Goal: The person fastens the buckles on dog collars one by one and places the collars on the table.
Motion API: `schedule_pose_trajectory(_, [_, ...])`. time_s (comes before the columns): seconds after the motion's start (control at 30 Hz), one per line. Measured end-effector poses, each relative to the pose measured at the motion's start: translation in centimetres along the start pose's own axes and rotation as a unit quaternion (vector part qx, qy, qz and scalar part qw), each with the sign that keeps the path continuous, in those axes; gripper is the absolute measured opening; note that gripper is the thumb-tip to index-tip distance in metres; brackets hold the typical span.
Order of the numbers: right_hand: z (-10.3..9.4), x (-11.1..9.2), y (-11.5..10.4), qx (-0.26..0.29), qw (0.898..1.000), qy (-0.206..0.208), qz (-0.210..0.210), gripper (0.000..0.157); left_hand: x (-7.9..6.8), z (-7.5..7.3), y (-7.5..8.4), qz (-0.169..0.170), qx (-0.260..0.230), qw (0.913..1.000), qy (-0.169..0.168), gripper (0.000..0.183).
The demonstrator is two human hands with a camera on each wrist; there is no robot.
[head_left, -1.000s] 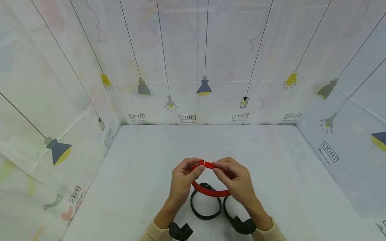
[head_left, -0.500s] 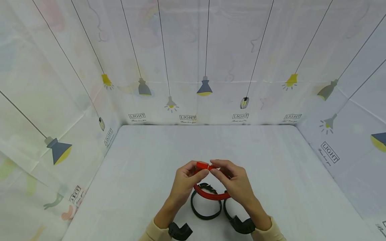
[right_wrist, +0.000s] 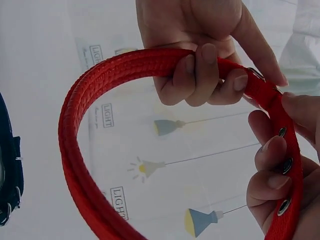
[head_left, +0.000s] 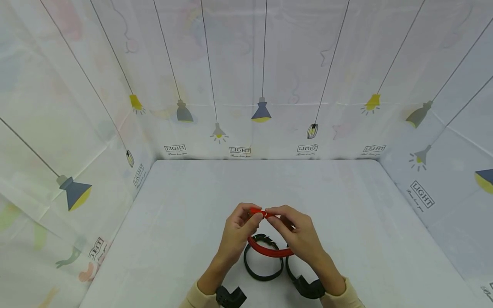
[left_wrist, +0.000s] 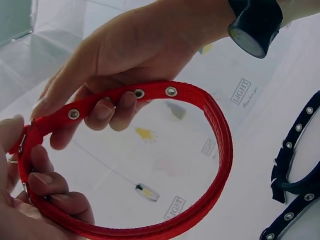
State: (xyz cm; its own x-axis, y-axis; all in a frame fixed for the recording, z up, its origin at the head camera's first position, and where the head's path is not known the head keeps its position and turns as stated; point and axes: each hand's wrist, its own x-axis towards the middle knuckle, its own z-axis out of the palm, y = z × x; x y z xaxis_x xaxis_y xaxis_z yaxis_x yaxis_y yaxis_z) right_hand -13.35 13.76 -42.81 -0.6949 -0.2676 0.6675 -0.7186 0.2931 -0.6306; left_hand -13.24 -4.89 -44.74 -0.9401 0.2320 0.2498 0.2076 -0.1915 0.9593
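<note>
Both hands hold a red pet collar bent into a loop above the table. My left hand grips it at the buckle end, where metal fittings show in the left wrist view. My right hand pinches the strap close to the buckle, its other fingers curled round the part with metal eyelets. The fingertips of both hands nearly meet at the buckle. Whether the strap sits fully in the buckle is hidden by the fingers. The padded part of the loop hangs free.
Two black collars lie on the white table below the hands: one forms a ring, the other lies to its right, partly behind the right wrist. Each wrist wears a black camera mount. White printed sheets enclose the table.
The hands have come closer together, with the right hand shifting left to the buckle. A red strap end that came to stand out above the left fingers is now lower and more covered.
</note>
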Motion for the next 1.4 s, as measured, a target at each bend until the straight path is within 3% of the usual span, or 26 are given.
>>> schedule_pose_trajectory(0.43, [0.66,0.26,-0.34,-0.001,0.999,0.017,0.042,0.027,-0.09,0.43,-0.42,0.022,0.031,0.9993,-0.003,0.022])
schedule_pose_trajectory(0.8, [1.00,0.17,-0.11,-0.021,0.998,0.023,0.053,0.027,0.15,0.13,-0.70,0.004,0.013,0.9999,-0.004,0.025])
schedule_pose_trajectory(1.13, [0.62,0.28,-0.23,0.027,0.997,-0.010,0.075,0.019,0.25,-0.34,-0.53,-0.002,-0.016,0.9998,-0.006,0.032])
schedule_pose_trajectory(1.4, [0.53,0.15,-0.09,0.031,0.996,-0.019,0.082,0.017,0.14,-0.29,-0.53,-0.008,-0.013,0.9999,-0.004,0.035])
